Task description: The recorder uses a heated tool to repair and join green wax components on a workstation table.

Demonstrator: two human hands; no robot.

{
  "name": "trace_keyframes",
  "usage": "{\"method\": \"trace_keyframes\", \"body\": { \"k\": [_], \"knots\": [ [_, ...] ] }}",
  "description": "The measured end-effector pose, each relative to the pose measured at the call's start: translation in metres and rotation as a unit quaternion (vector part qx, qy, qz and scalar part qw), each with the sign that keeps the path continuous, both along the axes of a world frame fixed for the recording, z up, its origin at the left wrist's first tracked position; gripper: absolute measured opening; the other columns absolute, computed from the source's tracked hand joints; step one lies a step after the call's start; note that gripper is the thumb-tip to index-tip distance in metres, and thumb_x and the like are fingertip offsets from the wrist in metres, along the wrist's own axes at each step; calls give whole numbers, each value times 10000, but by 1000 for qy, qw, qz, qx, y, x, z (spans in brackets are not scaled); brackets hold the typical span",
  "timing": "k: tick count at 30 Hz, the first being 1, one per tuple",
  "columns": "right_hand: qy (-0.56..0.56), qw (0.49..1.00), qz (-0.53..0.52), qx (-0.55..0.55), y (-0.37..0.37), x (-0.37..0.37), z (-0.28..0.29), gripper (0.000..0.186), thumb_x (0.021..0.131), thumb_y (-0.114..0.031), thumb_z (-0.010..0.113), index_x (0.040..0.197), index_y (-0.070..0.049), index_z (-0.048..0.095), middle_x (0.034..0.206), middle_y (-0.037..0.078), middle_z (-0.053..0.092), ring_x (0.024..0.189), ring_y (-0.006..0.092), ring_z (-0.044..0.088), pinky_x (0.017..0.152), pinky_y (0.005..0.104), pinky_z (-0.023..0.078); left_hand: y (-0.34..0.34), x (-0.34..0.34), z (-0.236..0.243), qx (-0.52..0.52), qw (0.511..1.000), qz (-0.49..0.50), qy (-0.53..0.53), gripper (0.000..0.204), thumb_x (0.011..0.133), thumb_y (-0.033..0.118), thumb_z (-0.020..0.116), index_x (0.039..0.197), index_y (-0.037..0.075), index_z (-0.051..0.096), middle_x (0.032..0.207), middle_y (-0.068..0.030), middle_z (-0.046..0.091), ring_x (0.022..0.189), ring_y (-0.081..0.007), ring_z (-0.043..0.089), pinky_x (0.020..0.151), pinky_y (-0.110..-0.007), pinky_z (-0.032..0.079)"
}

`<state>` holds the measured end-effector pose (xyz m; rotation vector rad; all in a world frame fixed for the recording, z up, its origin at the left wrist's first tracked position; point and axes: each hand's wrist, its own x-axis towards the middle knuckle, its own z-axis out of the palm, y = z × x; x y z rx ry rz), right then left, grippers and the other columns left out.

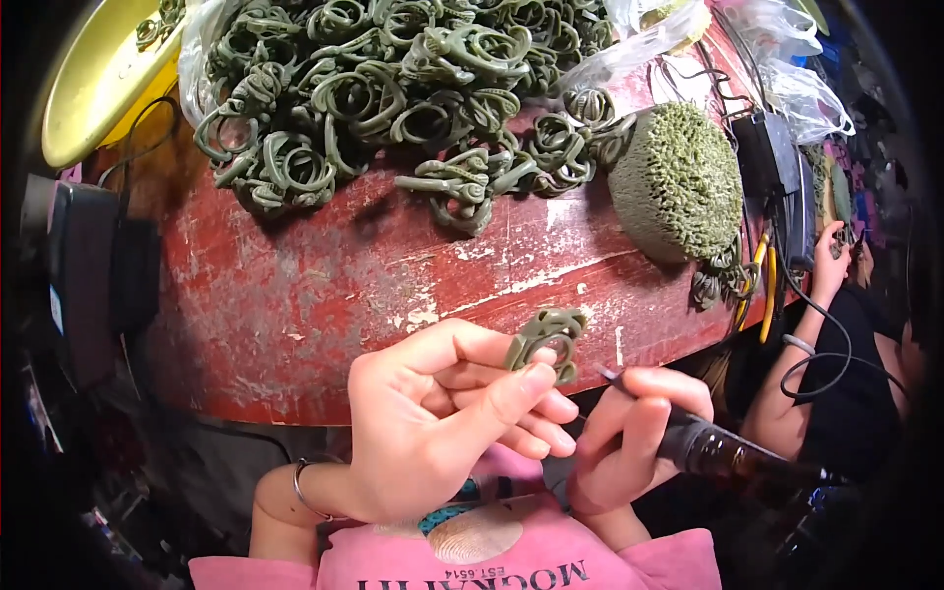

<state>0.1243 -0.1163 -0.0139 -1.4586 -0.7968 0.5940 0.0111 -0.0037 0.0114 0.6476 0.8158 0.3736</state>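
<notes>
My left hand (pixel 433 423) pinches a small green openwork piece (pixel 551 323) with curled, rounded shapes between thumb and forefinger, above the near edge of the red table. Its other fingers are loosely bent. Just to the right, my right hand (pixel 629 442) grips a dark pen-like tool (pixel 710 447) with a thick barrel, its narrow tip pointing at the piece with a small gap visible between them. A large heap of similar curled green pieces (pixel 364 93) covers the back of the worn red table (pixel 285 315).
A yellow tray (pixel 79 88) stands back left, a black box (pixel 74 261) below it. At right are a porous green block (pixel 678 182), cables, yellow-handled tools (pixel 770 295), dark devices (pixel 762 157) and plastic bags. Another person's hand (pixel 834 256) holds something small at far right.
</notes>
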Motion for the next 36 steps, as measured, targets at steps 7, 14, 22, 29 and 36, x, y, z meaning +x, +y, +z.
{"method": "trace_keyframes", "body": {
  "k": [7, 14, 22, 29, 36],
  "knots": [
    [11, 999, -21, -24, 0, 0, 2, 188, 884, -136, 525, 979, 21, 563, 540, 53, 588, 466, 81, 534, 439, 203, 427, -3, -1, 2, 65, 998, 1, 17, 126, 850, 6, 537, 925, -94, 522, 719, -236, 620, 591, -239, 650, 484, -259, 538],
    [-1, 999, 4, -32, -1, 0, 2, 180, 864, -100, 554, 996, 17, 594, 556, 70, 588, 480, 99, 556, 450, 217, 442, -9, -3, -6, 79, 997, 14, -8, 125, 828, 0, 596, 911, -91, 575, 766, -170, 647, 633, -164, 648, 544, -256, 556],
    [26, 998, 55, 25, 4, 0, 4, 154, 845, -79, 576, 956, 19, 617, 612, 97, 623, 503, 126, 598, 471, 235, 483, -17, -9, -11, 270, 961, 34, 47, 160, 779, -57, 624, 932, -91, 588, 786, -140, 669, 684, -152, 662, 594, -233, 552],
    [-20, 999, -9, -36, 7, -2, 4, 173, 873, -95, 504, 996, 13, 559, 549, 75, 588, 445, 89, 523, 421, 213, 416, -15, -16, -15, 406, 913, 0, 48, 114, 797, -61, 599, 894, -88, 544, 736, -193, 632, 693, -220, 661, 592, -282, 570],
    [22, 989, -146, -18, 11, 5, 12, 188, 818, -42, 496, 901, -64, 328, 790, 148, 549, 512, 52, 396, 495, 176, 355, -11, -15, -19, 462, 886, 5, 35, 195, 720, -50, 693, 881, -38, 584, 764, -135, 600, 598, -135, 608, 510, -224, 499]
  ]
}}
